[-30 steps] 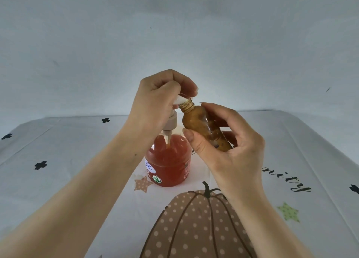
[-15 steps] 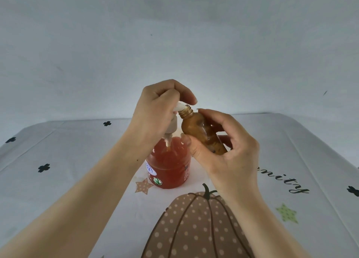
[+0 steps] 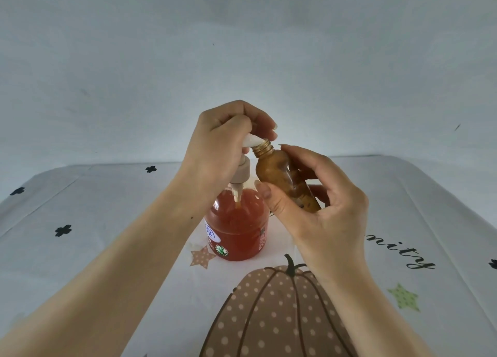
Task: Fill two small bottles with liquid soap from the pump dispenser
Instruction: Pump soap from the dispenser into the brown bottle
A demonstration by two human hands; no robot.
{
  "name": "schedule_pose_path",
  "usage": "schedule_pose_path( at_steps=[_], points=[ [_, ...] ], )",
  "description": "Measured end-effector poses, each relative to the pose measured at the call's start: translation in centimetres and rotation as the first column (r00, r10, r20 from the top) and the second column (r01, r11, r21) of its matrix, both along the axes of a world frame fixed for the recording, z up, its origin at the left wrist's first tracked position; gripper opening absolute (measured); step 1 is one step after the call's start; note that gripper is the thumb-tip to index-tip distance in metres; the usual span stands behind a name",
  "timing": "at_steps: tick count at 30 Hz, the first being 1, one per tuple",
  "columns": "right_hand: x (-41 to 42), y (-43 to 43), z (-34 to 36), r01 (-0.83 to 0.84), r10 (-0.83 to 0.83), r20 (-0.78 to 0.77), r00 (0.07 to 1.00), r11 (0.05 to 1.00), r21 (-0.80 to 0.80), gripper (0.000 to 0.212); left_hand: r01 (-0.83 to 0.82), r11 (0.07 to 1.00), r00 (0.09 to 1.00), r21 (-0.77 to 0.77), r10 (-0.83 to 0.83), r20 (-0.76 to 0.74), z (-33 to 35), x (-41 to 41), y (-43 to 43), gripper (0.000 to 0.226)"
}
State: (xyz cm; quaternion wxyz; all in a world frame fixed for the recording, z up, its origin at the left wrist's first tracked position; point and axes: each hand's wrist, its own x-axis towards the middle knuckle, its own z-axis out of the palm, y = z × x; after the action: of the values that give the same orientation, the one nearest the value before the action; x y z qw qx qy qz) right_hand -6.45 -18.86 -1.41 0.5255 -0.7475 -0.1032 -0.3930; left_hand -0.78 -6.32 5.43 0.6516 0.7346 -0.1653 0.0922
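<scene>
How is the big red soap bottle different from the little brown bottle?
The pump dispenser stands upright; the small bottle is tilted in the right hand. The dispenser is bigger and red; the small bottle is amber. The dispenser has a pump; the small bottle's neck is open. Both are see-through.

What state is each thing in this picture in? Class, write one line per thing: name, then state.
pump dispenser: upright on the tablecloth, holds plenty of red soap.
small bottle: uncapped, tilted, mouth at the dispenser's nozzle.
left hand: curled round the dispenser's pump top.
right hand: holds the small bottle off the table.
tablecloth: spread flat.
</scene>
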Motion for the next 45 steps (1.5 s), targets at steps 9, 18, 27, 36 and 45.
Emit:
schedule_pose_path(
  at_steps=[9,18,27,36,45],
  points=[
    [-0.02,-0.05,-0.16,0.0,0.0,0.0,1.0,1.0,0.0,0.046,0.045,0.999,0.998,0.001,-0.045,-0.038,-0.3,0.04,0.32,0.033],
    [-0.13,-0.3,-0.51,0.001,-0.001,-0.011,1.0,0.999,-0.039,0.045,0.046,0.997,0.997,0.068,-0.041,-0.067,-0.61,-0.31,0.03,0.037],
    [0.27,-0.23,-0.43,0.023,-0.022,0.025,0.999,1.0,-0.018,0.047,-0.061,0.998,0.998,0.022,0.061,0.018,-0.29,-0.36,-0.14,0.031],
    [0.22,-0.14,-0.24,0.029,-0.028,0.03,0.999,0.999,-0.018,0.048,-0.029,1.0,1.0,0.007,0.029,-0.011,-0.09,0.2,0.01,0.031],
    [0.15,-0.12,-0.26,0.03,-0.03,0.03,0.999,0.999,-0.02,0.048,-0.023,0.999,1.0,0.022,0.023,-0.009,-0.11,0.16,0.03,0.032]
  ],
)
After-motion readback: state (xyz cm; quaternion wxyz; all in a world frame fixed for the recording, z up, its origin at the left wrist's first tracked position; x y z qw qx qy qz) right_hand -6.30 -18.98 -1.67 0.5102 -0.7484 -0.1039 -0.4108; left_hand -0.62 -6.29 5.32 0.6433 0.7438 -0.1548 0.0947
